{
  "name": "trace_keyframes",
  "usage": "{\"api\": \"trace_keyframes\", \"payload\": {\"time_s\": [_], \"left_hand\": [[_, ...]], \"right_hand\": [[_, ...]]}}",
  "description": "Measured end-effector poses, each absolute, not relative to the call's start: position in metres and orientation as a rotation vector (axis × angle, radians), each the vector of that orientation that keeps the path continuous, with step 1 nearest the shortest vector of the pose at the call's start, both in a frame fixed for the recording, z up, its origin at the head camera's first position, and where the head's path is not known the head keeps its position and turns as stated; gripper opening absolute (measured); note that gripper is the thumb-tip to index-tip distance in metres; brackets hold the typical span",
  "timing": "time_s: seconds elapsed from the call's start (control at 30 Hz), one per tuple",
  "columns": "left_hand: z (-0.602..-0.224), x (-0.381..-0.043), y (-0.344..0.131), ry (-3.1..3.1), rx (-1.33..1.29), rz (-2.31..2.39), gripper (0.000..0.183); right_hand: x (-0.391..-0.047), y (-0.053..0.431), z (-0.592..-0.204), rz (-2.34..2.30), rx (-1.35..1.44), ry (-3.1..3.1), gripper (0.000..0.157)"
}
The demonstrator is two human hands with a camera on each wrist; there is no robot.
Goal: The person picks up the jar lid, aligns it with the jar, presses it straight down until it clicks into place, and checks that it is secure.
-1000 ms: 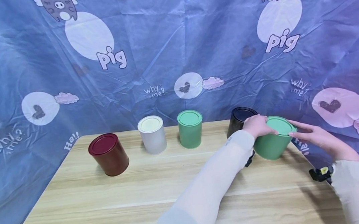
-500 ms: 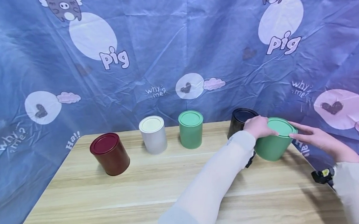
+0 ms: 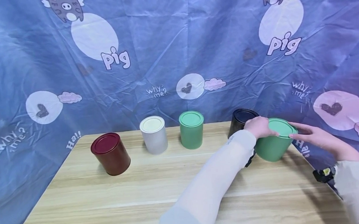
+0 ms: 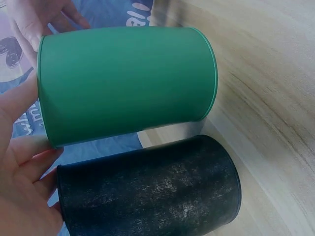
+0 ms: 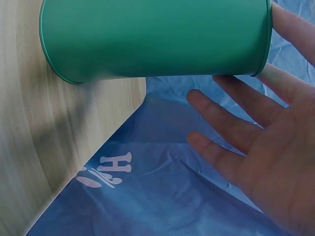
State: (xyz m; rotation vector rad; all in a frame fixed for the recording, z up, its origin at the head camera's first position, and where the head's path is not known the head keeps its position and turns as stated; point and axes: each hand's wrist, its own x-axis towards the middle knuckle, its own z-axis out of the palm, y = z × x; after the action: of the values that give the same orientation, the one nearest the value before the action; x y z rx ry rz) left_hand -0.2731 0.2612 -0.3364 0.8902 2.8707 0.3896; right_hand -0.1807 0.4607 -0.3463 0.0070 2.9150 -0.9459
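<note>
A green lidded can stands upright near the table's back right corner. My left hand holds its left rim, with the thumb at the lid's edge. On the opposite side, my right hand holds the rim between thumb and fingers. In the right wrist view, two lower fingers extend clear of the can's wall. Just left of the green can stands a black can, partly hidden by my left hand in the head view. The left wrist view shows fingers of that hand between both cans' tops.
Further left along the back stand a second green can, a white can and a dark red can. Behind the wooden table hangs a blue printed cloth. The right table edge runs close beside my right wrist.
The head view has shifted slightly. Both hands stay at the right green can's rim, and none of the cans has visibly moved on the table.
</note>
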Motion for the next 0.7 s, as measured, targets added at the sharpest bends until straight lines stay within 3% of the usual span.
{"api": "trace_keyframes", "payload": {"time_s": [0.4,0.7], "left_hand": [[-0.3362,-0.2720,0.2602,2.881,0.894,0.359,0.052],[-0.3347,-0.2705,0.2598,2.876,0.896,0.372,0.049]], "right_hand": [[-0.1791,0.4578,-0.3450,-0.916,0.069,2.874,0.069],[-0.1787,0.4581,-0.3451,-0.896,0.068,2.886,0.068]]}}
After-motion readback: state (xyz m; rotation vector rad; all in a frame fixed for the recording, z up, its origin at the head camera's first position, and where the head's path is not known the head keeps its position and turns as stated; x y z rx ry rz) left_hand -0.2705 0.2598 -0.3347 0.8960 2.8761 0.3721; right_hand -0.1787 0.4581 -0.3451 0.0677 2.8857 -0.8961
